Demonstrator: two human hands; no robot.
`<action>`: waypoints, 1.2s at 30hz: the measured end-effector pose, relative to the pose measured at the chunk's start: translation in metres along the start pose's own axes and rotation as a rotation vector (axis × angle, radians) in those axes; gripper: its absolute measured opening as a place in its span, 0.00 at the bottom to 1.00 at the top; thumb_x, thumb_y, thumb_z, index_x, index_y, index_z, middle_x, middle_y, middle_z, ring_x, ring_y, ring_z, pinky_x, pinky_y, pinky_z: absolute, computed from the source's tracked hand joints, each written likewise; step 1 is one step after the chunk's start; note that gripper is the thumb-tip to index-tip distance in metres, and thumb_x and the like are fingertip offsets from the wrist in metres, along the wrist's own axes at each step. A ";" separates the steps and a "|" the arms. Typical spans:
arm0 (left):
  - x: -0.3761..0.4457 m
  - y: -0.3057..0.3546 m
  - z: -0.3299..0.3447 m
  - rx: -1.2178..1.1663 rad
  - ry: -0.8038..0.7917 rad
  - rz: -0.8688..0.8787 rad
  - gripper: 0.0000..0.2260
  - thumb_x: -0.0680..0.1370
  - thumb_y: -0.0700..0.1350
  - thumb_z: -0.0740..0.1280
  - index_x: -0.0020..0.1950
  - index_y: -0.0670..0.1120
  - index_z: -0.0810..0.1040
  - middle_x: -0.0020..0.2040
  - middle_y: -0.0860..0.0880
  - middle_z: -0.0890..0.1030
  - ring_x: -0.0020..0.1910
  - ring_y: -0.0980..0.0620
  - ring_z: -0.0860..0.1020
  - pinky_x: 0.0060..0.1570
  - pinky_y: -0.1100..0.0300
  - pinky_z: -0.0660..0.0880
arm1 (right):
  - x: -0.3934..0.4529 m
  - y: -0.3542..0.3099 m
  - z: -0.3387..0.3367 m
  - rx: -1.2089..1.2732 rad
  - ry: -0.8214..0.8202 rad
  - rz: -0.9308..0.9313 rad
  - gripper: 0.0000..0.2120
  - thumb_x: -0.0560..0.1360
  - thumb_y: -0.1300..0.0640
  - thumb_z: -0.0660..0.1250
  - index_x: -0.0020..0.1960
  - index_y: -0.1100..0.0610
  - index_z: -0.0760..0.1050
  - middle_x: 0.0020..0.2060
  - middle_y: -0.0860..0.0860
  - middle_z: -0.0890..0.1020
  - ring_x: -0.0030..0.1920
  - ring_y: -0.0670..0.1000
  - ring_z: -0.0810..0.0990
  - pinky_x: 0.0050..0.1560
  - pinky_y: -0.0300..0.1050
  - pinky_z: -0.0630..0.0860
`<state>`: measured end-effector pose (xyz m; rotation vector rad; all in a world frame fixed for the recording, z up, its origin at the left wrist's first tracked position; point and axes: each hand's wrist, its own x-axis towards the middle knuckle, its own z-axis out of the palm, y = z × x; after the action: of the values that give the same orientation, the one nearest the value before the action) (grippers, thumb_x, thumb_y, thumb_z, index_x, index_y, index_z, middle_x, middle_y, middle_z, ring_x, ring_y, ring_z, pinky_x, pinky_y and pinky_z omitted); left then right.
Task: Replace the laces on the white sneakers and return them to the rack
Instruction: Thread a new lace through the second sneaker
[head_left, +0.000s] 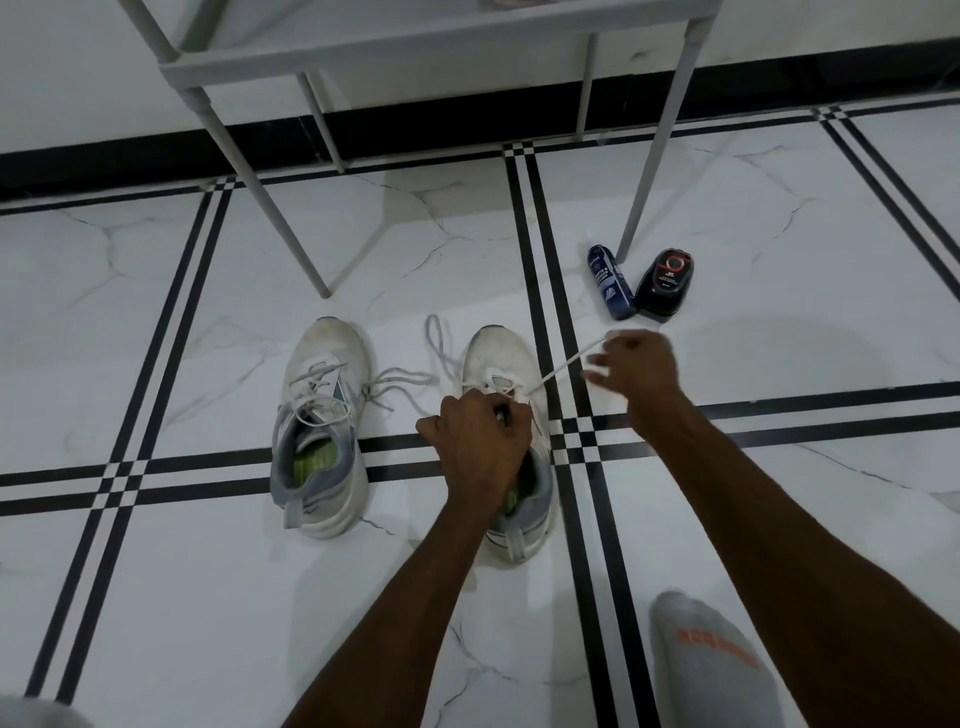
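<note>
Here: my left hand (480, 441) grips the right sneaker (506, 441) at its tongue; my right hand (636, 366) pinches its lace (563, 366) taut. Left sneaker (322, 426) beside, on floor. 2 polish containers (639, 283) beyond, labels unreadable. Rack (363, 57) behind.

blue can (611, 283) touching black bottle (665, 283) on floor (156, 597).

You have one view only, from the head camera, looking forward and steeply down at the floor (182, 597) from close above. Your forearms reach in from the bottom edge. The wide lens bends the tile lines, and the rack (363, 57) cuts the top edge.
</note>
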<state>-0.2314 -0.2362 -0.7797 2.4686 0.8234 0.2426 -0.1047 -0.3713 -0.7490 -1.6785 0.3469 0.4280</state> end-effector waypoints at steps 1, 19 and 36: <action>-0.002 0.001 0.000 -0.003 0.013 0.009 0.21 0.76 0.61 0.55 0.40 0.53 0.83 0.36 0.54 0.80 0.42 0.52 0.75 0.49 0.52 0.58 | 0.004 -0.006 -0.009 0.106 0.208 -0.045 0.09 0.81 0.65 0.60 0.59 0.65 0.75 0.48 0.58 0.82 0.43 0.51 0.84 0.43 0.46 0.84; 0.004 -0.013 0.006 -0.106 0.018 0.054 0.16 0.77 0.58 0.58 0.32 0.55 0.75 0.30 0.54 0.76 0.39 0.50 0.77 0.50 0.46 0.67 | -0.012 0.022 0.021 -0.255 0.176 -0.426 0.05 0.78 0.58 0.69 0.50 0.58 0.83 0.47 0.53 0.85 0.44 0.48 0.83 0.42 0.27 0.74; 0.003 -0.015 0.006 -0.171 -0.001 0.074 0.18 0.80 0.58 0.59 0.39 0.53 0.84 0.35 0.55 0.81 0.44 0.52 0.78 0.52 0.45 0.69 | -0.033 0.051 0.043 -0.377 -0.069 -0.423 0.08 0.71 0.52 0.76 0.47 0.56 0.85 0.39 0.49 0.84 0.39 0.42 0.82 0.45 0.36 0.76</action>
<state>-0.2349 -0.2263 -0.7925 2.3406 0.6825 0.3248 -0.1608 -0.3368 -0.7834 -2.0358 -0.1537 0.2405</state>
